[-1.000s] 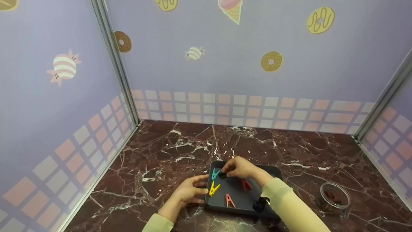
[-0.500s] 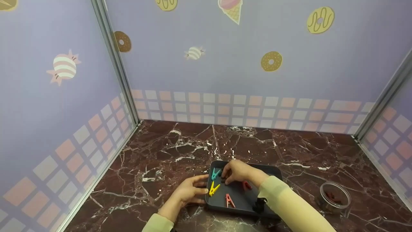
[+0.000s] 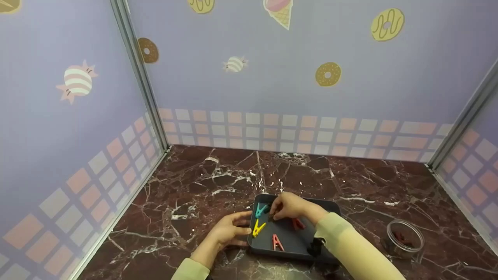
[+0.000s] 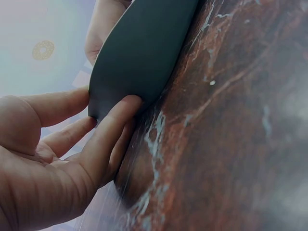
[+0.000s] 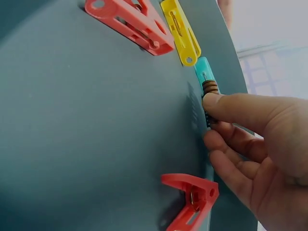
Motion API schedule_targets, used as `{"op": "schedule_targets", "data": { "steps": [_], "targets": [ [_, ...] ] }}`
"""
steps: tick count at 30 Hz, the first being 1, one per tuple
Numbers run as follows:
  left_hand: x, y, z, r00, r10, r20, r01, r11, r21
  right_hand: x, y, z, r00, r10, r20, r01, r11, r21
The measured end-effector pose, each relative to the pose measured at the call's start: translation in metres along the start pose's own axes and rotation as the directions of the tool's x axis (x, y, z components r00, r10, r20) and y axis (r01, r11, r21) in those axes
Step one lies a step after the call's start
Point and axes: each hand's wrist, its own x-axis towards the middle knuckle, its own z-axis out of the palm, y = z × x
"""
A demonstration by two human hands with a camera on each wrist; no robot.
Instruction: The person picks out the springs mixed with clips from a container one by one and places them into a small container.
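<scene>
My right hand [image 3: 290,205] reaches into a dark grey tray [image 3: 295,252]. Thumb and forefinger pinch a small brown ribbed piece [image 5: 210,87], its far part hidden by the fingers. Right beside it lies a teal clothespin [image 3: 260,210]. A yellow clothespin [image 3: 258,228] and a coral one [image 3: 277,242] sit nearer the front left. Under the right wrist, a red clothespin [image 3: 298,223] partly shows. My left hand [image 3: 229,230] rests against the tray's left wall, fingers extended, fingertips touching the outside and rim.
A clear round tub [image 3: 404,239] holding dark reddish pieces stands right of the tray. A black object [image 3: 316,246] shows beneath the right sleeve. The brown marbled table [image 3: 186,202] is bounded by patterned panels behind and at both sides.
My right hand has shifted slightly toward me inside the tray, and its fingertips have come a little away from the teal clothespin. The left hand and the tray keep their places.
</scene>
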Motion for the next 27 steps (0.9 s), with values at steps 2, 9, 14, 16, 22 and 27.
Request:
{"op": "schedule_targets", "data": {
  "steps": [2, 9, 14, 16, 22, 27],
  "targets": [
    [0.0, 0.0, 0.0, 1.0, -0.003, -0.003, 0.003, 1.0, 0.003, -0.001, 0.001, 0.0, 1.0, 0.0, -0.001, 0.0, 1.0, 0.022],
    [0.0, 0.0, 0.0, 1.0, 0.0, 0.0, 0.0, 1.0, 0.011, -0.005, 0.003, -0.004, 1.0, -0.009, -0.008, 0.009, 0.998, 0.062],
    [-0.001, 0.0, 0.0, 1.0, 0.009, -0.002, -0.009, 1.0, 0.022, -0.01, 0.003, -0.009, 1.0, -0.018, -0.014, 0.019, 0.997, 0.074],
    [-0.001, 0.0, 0.001, 1.0, 0.01, -0.003, -0.01, 1.0, 0.02, -0.012, 0.003, -0.012, 0.999, -0.028, -0.018, 0.03, 0.996, 0.078],
    [-0.001, 0.0, 0.001, 1.0, 0.006, -0.003, -0.006, 1.0, 0.016, -0.021, 0.004, -0.021, 0.998, -0.043, -0.034, 0.047, 0.993, 0.11],
    [-0.001, -0.001, 0.001, 1.0, 0.012, -0.006, -0.012, 1.0, 0.017, -0.032, 0.004, -0.027, 0.998, -0.026, -0.049, 0.034, 0.985, 0.17]
  ]
}}
